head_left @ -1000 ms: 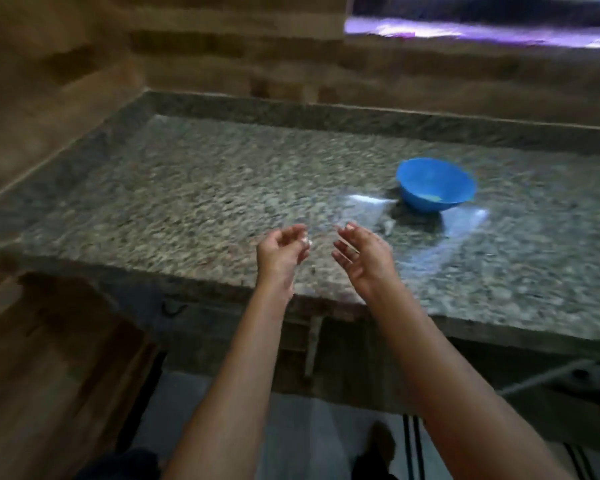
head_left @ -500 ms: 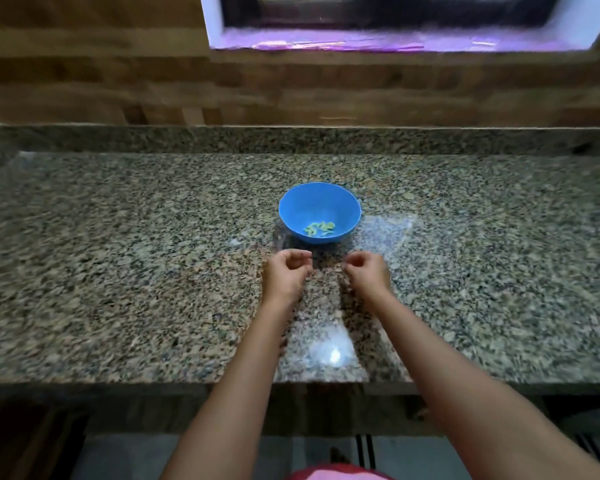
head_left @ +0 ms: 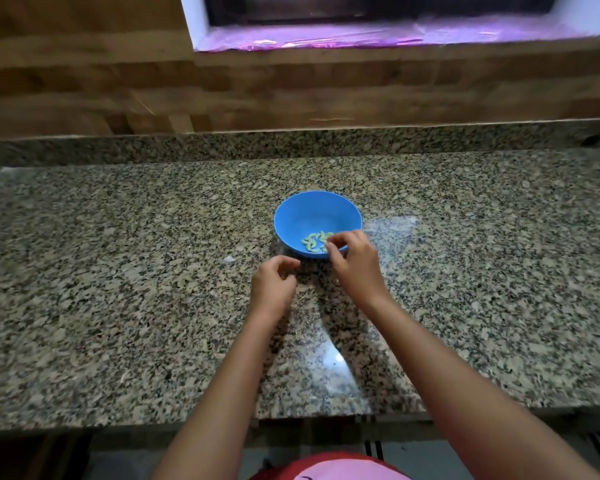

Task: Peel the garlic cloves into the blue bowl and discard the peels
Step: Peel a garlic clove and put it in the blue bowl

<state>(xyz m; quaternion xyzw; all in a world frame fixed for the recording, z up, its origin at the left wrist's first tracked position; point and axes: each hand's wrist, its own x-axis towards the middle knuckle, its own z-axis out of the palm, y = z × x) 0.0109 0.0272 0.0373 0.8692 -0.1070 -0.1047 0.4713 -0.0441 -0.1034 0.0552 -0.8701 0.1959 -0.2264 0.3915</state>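
Observation:
A blue bowl [head_left: 293,216] stands on the granite counter [head_left: 118,306], with several pale greenish garlic cloves [head_left: 311,242] in its bottom. My right hand [head_left: 355,265] reaches over the bowl's near rim. Its thumb and fingertips are pinched together right at the cloves, seemingly on one of them. My left hand [head_left: 272,287] hovers over the counter just in front of the bowl, palm down. Its fingers are loosely curled and nothing shows in them. A small white scrap of peel [head_left: 228,259] lies on the counter left of the bowl.
A raised granite ledge [head_left: 291,143] and a wooden wall [head_left: 84,81] run behind the counter, under a window sill [head_left: 361,36]. The counter's front edge [head_left: 118,424] is close to my body.
The view swung from the counter's left corner to face the bowl. My right hand moved forward over the bowl's rim to the cloves, while my left hand stayed in front of the bowl.

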